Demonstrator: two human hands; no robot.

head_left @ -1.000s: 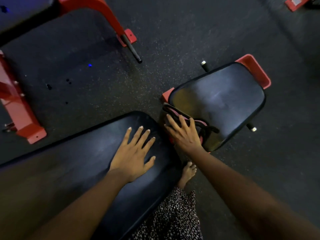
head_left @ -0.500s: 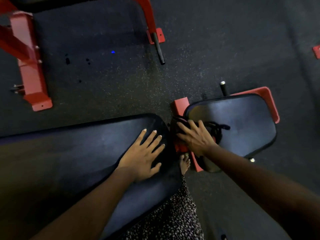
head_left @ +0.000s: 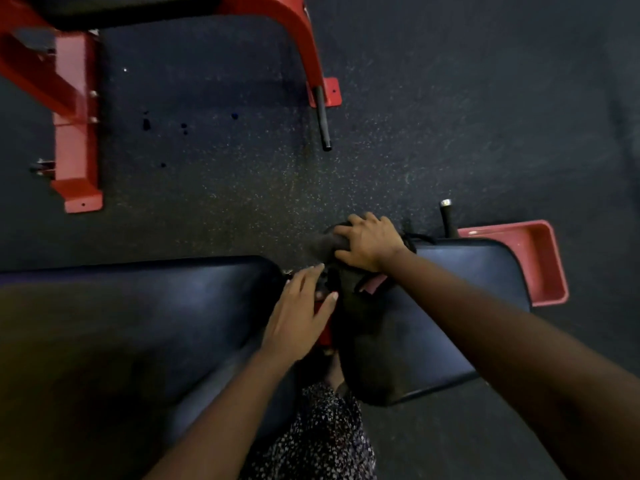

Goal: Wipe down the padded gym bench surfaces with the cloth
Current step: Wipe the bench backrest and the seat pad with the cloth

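Dark cloth (head_left: 323, 244) is bunched under the right hand (head_left: 369, 242), whose fingers (head_left: 346, 232) curl shut on it just off the seat pad's (head_left: 450, 306) near corner. Half a second ago that hand lay flat at the gap. Beside it, the left hand (head_left: 299, 313), fingers apart, has slid off the long back pad (head_left: 156, 306) toward the red hinge. Wiping looks ready to begin.

Open speckled floor (head_left: 398, 143) ahead of me, plenty of room there. Left side's blocked by the red frame (head_left: 74, 133) and its black peg (head_left: 322, 121). Long pad (head_left: 156, 306) lies bare; the gap beside the seat pad (head_left: 460, 306) is crowded.
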